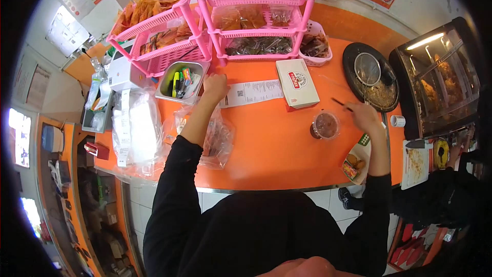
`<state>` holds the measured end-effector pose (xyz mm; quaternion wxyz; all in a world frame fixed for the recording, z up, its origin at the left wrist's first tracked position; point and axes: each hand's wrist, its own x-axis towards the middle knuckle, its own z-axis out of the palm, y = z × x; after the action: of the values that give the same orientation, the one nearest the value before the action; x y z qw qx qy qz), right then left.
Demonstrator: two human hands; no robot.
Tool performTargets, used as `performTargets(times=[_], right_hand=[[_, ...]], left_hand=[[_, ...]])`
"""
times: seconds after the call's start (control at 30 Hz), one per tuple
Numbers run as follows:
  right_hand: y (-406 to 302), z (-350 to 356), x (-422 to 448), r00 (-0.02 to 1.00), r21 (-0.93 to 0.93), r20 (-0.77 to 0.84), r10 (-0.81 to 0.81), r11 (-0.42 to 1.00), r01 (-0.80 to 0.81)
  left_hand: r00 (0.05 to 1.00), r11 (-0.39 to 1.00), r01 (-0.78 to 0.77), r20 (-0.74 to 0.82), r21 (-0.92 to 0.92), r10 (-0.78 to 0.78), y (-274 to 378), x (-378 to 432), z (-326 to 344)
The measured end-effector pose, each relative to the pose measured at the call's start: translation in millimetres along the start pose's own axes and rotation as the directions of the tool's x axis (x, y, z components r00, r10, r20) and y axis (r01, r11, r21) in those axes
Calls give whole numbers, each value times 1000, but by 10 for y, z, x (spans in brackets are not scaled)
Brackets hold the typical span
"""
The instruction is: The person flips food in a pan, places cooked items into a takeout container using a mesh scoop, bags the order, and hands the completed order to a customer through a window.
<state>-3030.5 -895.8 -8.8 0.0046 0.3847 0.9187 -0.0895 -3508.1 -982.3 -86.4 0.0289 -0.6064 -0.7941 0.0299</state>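
My right hand (pixel 363 117) grips a thin dark stick, perhaps a pen (pixel 341 104), whose tip points left. Below and left of that tip stands a lidded clear plastic cup (pixel 325 125) with dark brown contents. My left hand (pixel 216 86) has curled fingers and lies at the left end of a long printed receipt (pixel 253 92); whether it pinches the paper is hidden. The receipt's right end meets a white and red food carton (pixel 298 84) that bears writing. Left of my left hand sits a steel pan (pixel 163 96) with markers and small packets inside.
Pink basket racks (pixel 255 30) with bagged sachets line the back. At right are a black round tray (pixel 348 73) with a strainer (pixel 367 69), a heated display case (pixel 442 80) and a co-worker (pixel 434 196). A paper food tray (pixel 365 150) lies under my right forearm; plastic bags (pixel 144 123) lie left.
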Motion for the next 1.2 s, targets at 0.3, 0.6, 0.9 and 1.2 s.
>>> performTargets(times=[0.3,0.6,0.9,1.2], right_hand=[[-1101,-466,-189,888,617,-453,81,748,246],[-1802,841,723,749,232,-632,198,971,-61],[-1564,1133,883,789,146,-578,209,978,-152],[-1870,1236,538,802,253,-597,2,950,186]], left_hand=[[923,962,-149,318,-230,219,130,-365,19],[942,920,-128,245,-369,230,407,-1163,-390],[951,698,50,247,-714,185,727,-1943,-152],[951,698,180,304,-693,56,911,-2294,177]])
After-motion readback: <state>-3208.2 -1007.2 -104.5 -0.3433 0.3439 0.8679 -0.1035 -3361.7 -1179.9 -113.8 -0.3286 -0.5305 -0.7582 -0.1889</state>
